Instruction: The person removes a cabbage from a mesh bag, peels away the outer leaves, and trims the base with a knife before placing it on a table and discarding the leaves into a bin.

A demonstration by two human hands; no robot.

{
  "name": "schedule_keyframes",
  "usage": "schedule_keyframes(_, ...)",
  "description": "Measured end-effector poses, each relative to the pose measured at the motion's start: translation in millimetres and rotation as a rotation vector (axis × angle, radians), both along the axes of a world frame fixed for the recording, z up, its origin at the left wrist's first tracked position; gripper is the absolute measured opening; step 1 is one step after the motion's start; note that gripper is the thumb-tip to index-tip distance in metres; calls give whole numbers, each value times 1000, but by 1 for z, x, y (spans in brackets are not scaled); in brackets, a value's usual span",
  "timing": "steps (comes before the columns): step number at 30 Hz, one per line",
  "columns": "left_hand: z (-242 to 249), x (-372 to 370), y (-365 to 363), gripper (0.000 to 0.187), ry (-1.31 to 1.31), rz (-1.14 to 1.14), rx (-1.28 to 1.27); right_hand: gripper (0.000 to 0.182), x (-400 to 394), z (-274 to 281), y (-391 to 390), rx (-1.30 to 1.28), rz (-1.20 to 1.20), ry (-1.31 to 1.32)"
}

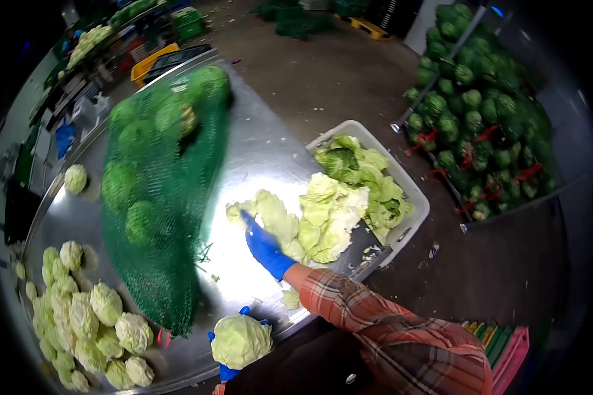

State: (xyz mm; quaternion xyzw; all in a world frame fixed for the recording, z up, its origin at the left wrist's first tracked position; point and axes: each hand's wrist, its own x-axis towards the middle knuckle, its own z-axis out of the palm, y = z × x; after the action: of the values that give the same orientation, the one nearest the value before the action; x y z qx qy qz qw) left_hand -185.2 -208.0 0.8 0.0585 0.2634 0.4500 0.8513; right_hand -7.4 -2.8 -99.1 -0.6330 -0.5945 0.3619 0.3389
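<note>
A pale green cabbage head (241, 341) rests in my left hand (225, 372) at the table's near edge. The blue-gloved fingers curl round it from below, and the palm is hidden under it. My right hand (265, 249), also in a blue glove, is stretched out over the metal table with its edge against loose cabbage leaves (277, 220); it is slightly blurred and seems to grip nothing. Just right of it, larger leaves (329, 220) lie heaped at the table's edge, reaching over a white bin (412, 230) that holds more green leaves.
A green mesh sack (161, 263) with several cabbages lies across the metal table (257, 125). Trimmed cabbages (82, 316) are piled at the left, with a single cabbage (76, 178) farther up. A cage of bagged cabbages (481, 125) stands on the floor at the right.
</note>
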Motion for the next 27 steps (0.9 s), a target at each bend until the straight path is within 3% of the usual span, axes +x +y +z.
schedule_keyframes(2,-6,12,4,76,27,-38,-46,53,48,-52,16,479,-120,-168)
schedule_keyframes(4,-9,27,12,75,51,-84,-72,52,117,-59,30,547,-76,-115)
schedule_keyframes(6,-8,43,18,74,71,-132,-87,53,195,-29,28,265,-43,-87)
schedule_keyframes(8,-5,57,21,74,93,-164,-101,54,267,-8,23,187,-114,-178)
schedule_keyframes(9,-4,62,21,74,104,-177,-108,54,296,-14,20,281,-147,-266)
schedule_keyframes(11,-3,74,23,73,119,-191,-122,57,327,-3,4,143,-168,-333)
schedule_keyframes(15,-2,83,22,72,127,-177,-127,55,276,42,-12,-32,-217,-52)
schedule_keyframes(16,-1,82,22,72,130,-163,-121,50,250,12,-16,-151,-99,178)
schedule_keyframes(19,4,61,18,71,122,-63,-77,46,154,82,-63,-633,242,681)
schedule_keyframes(20,8,46,17,71,115,-6,-50,49,124,52,-85,-750,386,880)
schedule_keyframes(21,12,26,14,70,116,64,-24,51,105,71,-98,-787,550,703)
schedule_keyframes(22,17,3,12,70,117,142,11,53,93,68,-108,-851,585,693)
schedule_keyframes(23,20,-20,7,70,116,220,48,51,94,59,-112,-796,579,773)
schedule_keyframes(25,25,-69,-2,69,105,384,137,39,97,101,-88,-744,327,746)
schedule_keyframes(26,27,-93,-7,69,107,464,183,32,111,65,-67,-647,189,674)
schedule_keyframes(27,29,-119,-11,69,109,539,229,31,144,22,-36,-548,90,938)
